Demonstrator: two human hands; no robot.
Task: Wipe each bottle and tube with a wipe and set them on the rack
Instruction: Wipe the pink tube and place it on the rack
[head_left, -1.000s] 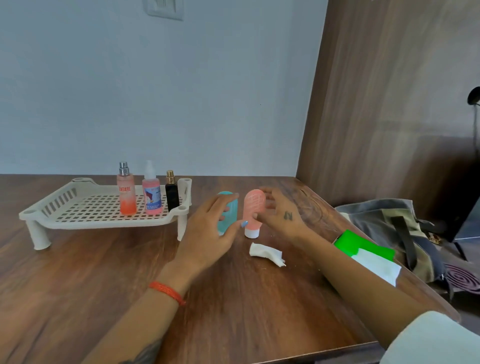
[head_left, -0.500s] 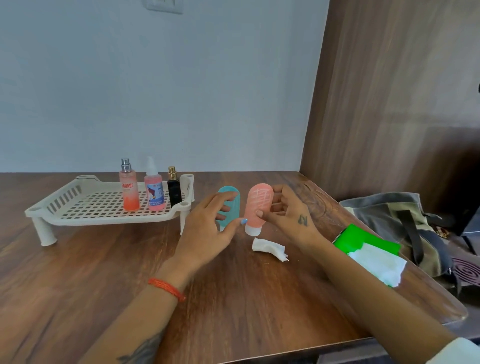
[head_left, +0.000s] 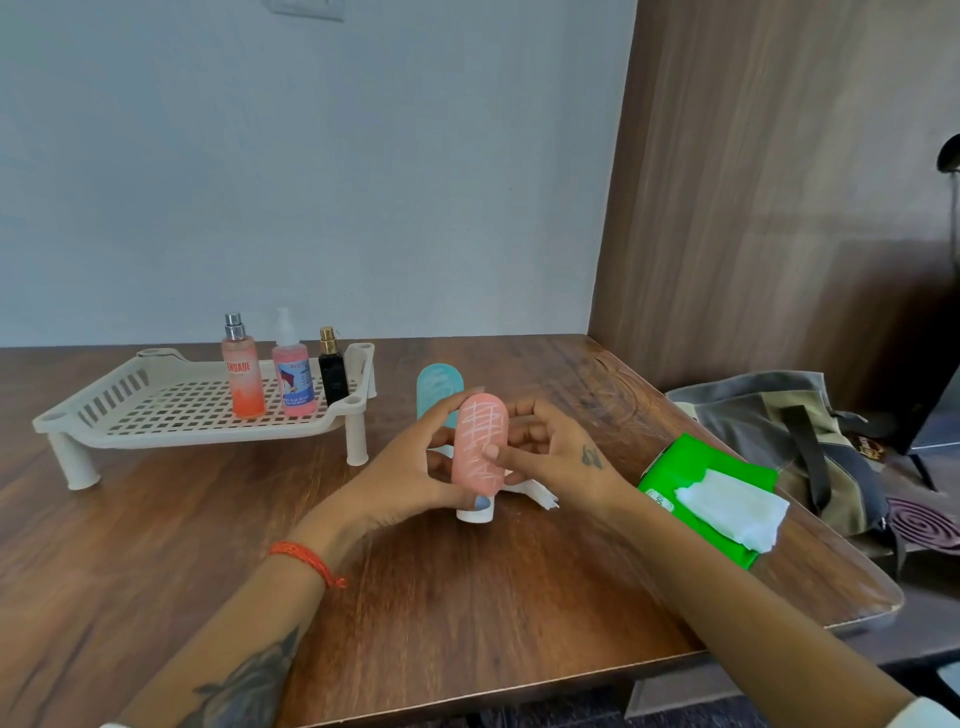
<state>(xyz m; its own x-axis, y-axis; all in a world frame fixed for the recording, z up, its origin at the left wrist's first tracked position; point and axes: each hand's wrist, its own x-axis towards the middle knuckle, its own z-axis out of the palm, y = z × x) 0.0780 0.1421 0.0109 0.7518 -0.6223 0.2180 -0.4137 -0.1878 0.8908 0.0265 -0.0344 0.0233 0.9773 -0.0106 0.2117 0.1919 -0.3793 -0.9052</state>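
Observation:
A pink tube (head_left: 479, 448) with a white cap stands cap-down near the middle of the table, held between both hands. My left hand (head_left: 410, 467) wraps its left side, thumb near the cap. My right hand (head_left: 558, 457) pinches its right side with thumb and fingers. A teal tube (head_left: 439, 387) stands just behind, untouched. A crumpled white wipe (head_left: 540, 492) lies on the table under my right hand. The cream slotted rack (head_left: 156, 410) at the left carries three bottles at its right end: orange spray (head_left: 242, 371), pink spray (head_left: 294, 371), small black bottle (head_left: 331, 371).
A green wipe pack (head_left: 691, 467) with a white wipe pulled out lies at the right table edge. A grey-green bag (head_left: 779, 431) rests beyond that edge. A wooden panel closes the right side; the wall stands behind the rack.
The pink tube has come toward me, away from the teal tube. My left hand left the teal tube and closed on the pink one, which my right hand also holds.

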